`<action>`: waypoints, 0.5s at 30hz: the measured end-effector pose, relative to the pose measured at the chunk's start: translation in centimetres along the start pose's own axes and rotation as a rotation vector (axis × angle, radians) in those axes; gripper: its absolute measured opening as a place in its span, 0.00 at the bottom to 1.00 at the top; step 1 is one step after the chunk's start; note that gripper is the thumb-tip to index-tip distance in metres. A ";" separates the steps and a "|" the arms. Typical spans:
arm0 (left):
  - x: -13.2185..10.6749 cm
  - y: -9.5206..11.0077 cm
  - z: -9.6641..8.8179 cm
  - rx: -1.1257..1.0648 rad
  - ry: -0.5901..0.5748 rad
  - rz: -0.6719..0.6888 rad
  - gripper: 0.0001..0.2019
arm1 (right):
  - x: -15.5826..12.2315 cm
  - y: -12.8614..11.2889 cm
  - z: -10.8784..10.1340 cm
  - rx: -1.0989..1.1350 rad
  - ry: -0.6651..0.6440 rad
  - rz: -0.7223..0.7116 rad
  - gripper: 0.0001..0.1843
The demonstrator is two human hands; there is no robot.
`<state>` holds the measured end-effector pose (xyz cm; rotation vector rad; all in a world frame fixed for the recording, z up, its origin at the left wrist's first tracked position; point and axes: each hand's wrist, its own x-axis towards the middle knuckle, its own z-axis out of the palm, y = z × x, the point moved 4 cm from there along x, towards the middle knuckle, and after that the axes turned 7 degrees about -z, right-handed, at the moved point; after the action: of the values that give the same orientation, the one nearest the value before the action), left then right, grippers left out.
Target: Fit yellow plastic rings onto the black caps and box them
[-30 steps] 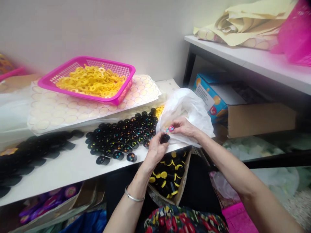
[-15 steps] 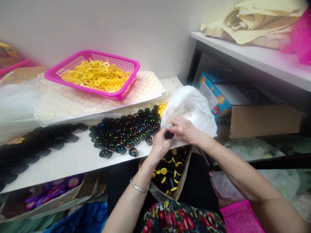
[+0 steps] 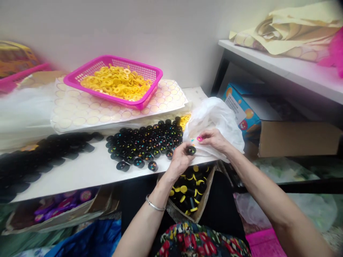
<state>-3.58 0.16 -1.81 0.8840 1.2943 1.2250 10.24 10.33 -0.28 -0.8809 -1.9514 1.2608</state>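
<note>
Left hand (image 3: 180, 161): clenched on a small black cap (image 3: 191, 150), thumb and fingertips on its rim, open face up. Position of the cap: at the front edge of the table (image 3: 88, 171), just in front of the white plastic bag (image 3: 217, 114). Coloured specks visible inside the cap; detail too small to resolve.

Right hand (image 3: 215, 140): pinching a pink bead (image 3: 199, 138) between thumb and forefinger, remaining fingers curled. Position of the bead: just above and to the right of the cap, near it but apart. Hand held directly in front of the bag.

Left of the hands, on the table: a tight cluster of black caps (image 3: 146, 144), standing open face up, each with coloured dots inside; three set slightly apart at the front. Behind the cluster: a sheet of round stickers (image 3: 80, 110), carrying a pink basket (image 3: 158, 75) filled with yellow rings (image 3: 118, 82). Between cluster and bag: a few yellow pieces (image 3: 185, 120). Far left: a heap of black discs (image 3: 40, 157).

Below the table edge, under the hands: an open cardboard box (image 3: 205, 194) holding black-and-yellow parts (image 3: 187, 187). On the left wrist: a silver bangle (image 3: 154, 206).

Right side: a blue printed carton (image 3: 237, 103) and a brown carton (image 3: 294, 137) beneath a white shelf (image 3: 281, 67); on the shelf, crumpled yellowish paper (image 3: 289, 28).
</note>
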 end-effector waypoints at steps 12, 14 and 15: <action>-7.9 5.6 -12.8 -0.066 0.394 0.174 0.20 | 0.9 1.7 1.9 -0.621 -0.251 -0.143 0.10; -8.9 5.9 -18.9 -0.016 0.691 0.229 0.23 | 0.9 1.2 2.3 -0.719 -0.295 -0.131 0.10; -9.2 5.8 -21.9 0.028 0.831 0.258 0.23 | 1.0 1.1 2.4 -0.758 -0.310 -0.113 0.09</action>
<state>-24.73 -11.06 2.97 0.5730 1.8803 1.8930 7.96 10.25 -1.94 -0.9330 -2.7554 0.5921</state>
